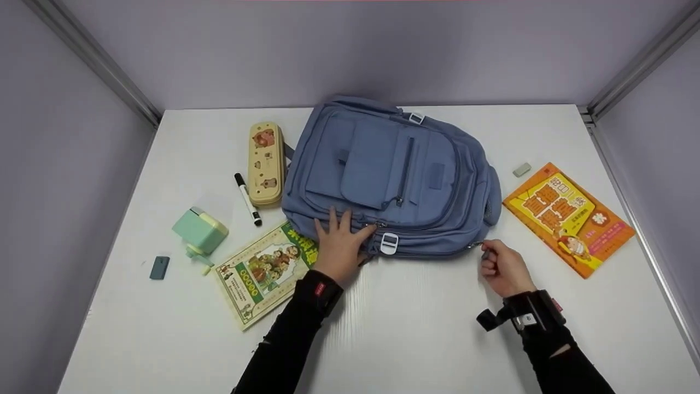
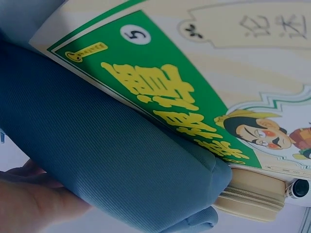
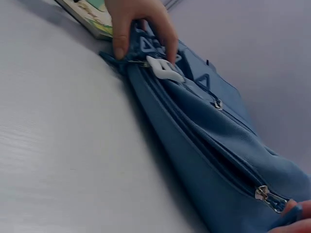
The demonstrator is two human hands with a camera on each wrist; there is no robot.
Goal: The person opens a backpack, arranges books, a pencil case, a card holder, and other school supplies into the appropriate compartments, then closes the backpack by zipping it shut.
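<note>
Head view shows our left hand [image 1: 339, 246] flat on the backpack [image 1: 391, 175], mid-worktop [image 1: 426, 328]; our right hand [image 1: 500, 268] pinches its zipper pull [image 1: 477, 246]. We judge the zip nearly closed. Beside the backpack: two books, two erasers, one marker, one pencil case, one sharpener.

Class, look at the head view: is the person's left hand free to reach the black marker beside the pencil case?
Probably yes. The left hand lies flat on the blue backpack, holding nothing, and bare table separates it from the black marker; only the green-bordered book lies nearby.
</note>
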